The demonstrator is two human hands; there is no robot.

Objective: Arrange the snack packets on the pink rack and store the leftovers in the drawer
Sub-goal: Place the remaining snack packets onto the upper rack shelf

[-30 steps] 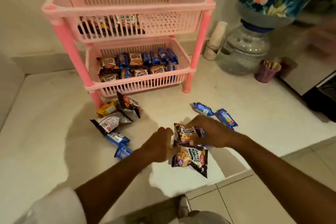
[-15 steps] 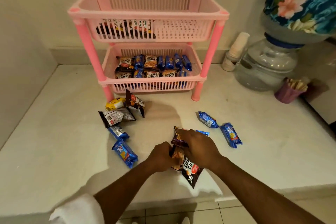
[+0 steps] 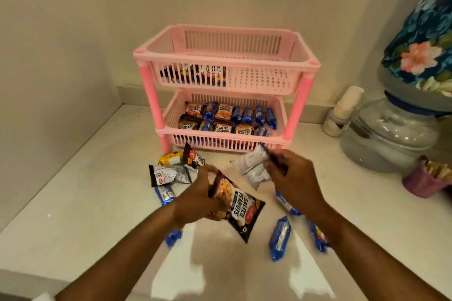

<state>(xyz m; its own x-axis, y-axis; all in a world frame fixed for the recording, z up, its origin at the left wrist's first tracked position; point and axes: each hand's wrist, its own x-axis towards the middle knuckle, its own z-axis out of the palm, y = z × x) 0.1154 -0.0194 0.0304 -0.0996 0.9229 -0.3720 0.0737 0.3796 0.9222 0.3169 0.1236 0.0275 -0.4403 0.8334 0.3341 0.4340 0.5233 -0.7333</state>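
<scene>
Left hand [image 3: 200, 199]: curled round the top end of a peanut packet [image 3: 241, 211], label up, lower end hanging free toward the near edge.
Right hand [image 3: 294, 182]: pinching a second packet [image 3: 254, 166], silver back showing, raised just ahead of the fingers; blurred.
Hands: apart, each gripping its own packet, above the counter [image 3: 73, 203].
Below the right wrist: three blue biscuit packs [image 3: 280, 238] lying loose on the counter, one partly hidden by the forearm.
Left of the left hand: silver-backed packet [image 3: 169, 175], yellow pack [image 3: 170, 158], a dark peanut packet [image 3: 193, 157] leaning near the rack foot, and two more blue packs [image 3: 165, 193], one half under the left forearm.
Beyond both hands: pink rack [image 3: 225, 61], two tiers, against the wall.
Lower tier [image 3: 220, 135]: filled with peanut packets and blue packs in rows.
Upper tier [image 3: 259, 78]: a few dark packets at its left end, seen through the slats.
Far right of the right hand: water jar [image 3: 389, 134] with floral cover, white cups [image 3: 342, 110] beside it, purple cup [image 3: 423, 182] nearer.
</scene>
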